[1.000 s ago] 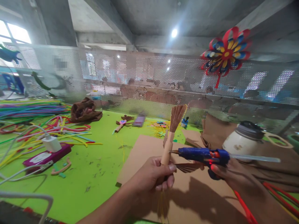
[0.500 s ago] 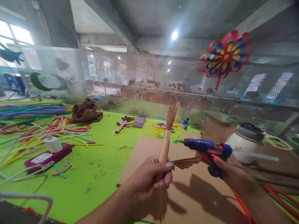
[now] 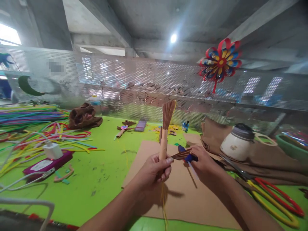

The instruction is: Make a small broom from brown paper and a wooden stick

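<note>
My left hand (image 3: 160, 168) is closed around a brown paper tube (image 3: 163, 144), held upright. A pleated brown paper fan (image 3: 169, 112) edged in yellow rises from the tube's top, and another pleated fan (image 3: 179, 156) sticks out to the right by my thumb. Yellow strands (image 3: 164, 205) hang below that hand. My right hand (image 3: 201, 160) grips a blue hot glue gun (image 3: 182, 148) low over the cardboard sheet (image 3: 190, 199); the side fan and the fingers partly hide the gun. A clear glue stick (image 3: 192, 170) shows at its back end.
Scissors (image 3: 276, 199) with red and yellow handles lie at right, near a lidded white jar (image 3: 237, 142) and brown paper (image 3: 211, 131). A purple power strip (image 3: 60, 160) and coloured pipe cleaners (image 3: 31, 114) are at left. A similar tube figure (image 3: 122, 131) lies farther back.
My right hand has moved left and down with the glue gun, which now points away behind the side fan. My left hand still holds the tube. The view has turned slightly right.
</note>
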The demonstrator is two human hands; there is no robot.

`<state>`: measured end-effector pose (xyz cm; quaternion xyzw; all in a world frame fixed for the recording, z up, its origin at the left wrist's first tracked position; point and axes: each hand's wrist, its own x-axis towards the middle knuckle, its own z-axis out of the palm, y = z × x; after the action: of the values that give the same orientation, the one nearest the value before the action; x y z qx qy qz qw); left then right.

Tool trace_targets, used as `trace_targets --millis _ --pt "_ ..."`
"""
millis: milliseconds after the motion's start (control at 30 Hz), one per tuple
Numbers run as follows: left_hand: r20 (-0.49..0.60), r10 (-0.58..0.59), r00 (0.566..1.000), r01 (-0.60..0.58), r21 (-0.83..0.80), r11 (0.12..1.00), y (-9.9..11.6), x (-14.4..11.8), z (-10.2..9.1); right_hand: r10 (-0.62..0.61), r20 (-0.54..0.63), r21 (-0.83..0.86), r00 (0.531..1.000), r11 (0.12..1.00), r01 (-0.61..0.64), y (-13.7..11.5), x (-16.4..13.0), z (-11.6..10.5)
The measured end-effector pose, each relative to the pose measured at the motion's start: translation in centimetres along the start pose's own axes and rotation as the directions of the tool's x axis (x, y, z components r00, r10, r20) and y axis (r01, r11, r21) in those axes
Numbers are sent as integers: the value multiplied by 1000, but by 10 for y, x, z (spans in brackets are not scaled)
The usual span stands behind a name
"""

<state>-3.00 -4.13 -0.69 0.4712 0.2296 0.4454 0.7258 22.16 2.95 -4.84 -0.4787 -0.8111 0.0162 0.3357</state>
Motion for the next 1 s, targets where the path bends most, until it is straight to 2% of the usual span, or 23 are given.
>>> trace_targets --millis 67,100,133,167,233,333,433,533,633,767,867,1000 --pt "-30 30 999 -29 5 1000 -1 1 0 63 -40 93 997 994 -59 -21 0 -9" --pt "-40 40 998 -40 7 999 -2 2 0 114 -40 191 993 976 -104 -35 0 -14" --pt "-48 46 998 -45 8 999 -2 2 0 185 -2 326 983 929 -174 -50 -1 -17" --pt "-53 47 998 -46 10 999 -3 2 1 202 94 470 975 854 -223 -65 -2 -20" --pt "-51 40 998 -40 16 999 -4 3 1 121 258 684 958 678 -270 -93 -4 -22" --pt "-30 37 999 -36 19 999 -6 3 1 139 245 835 960 472 -281 -118 -5 -17" --pt "-22 12 1000 -11 19 1000 -7 3 2 204 174 891 963 383 -242 -123 -5 -11" --pt "-25 -14 1000 15 41 999 -7 2 3 251 107 886 962 415 -207 -120 -5 -9" --pt "-32 20 999 -19 60 998 -6 1 4 277 52 872 959 455 -178 -118 -6 -11" --pt "-47 28 998 -26 33 999 -10 2 2 265 -4 873 964 471 -125 -119 -7 -21" --pt "-32 -8 999 8 11 1000 -15 4 -2 214 3 846 977 520 -116 -120 -5 -32" --pt "-24 -16 1000 16 18 1000 -18 5 -2 140 59 768 988 627 -134 -119 0 -45"
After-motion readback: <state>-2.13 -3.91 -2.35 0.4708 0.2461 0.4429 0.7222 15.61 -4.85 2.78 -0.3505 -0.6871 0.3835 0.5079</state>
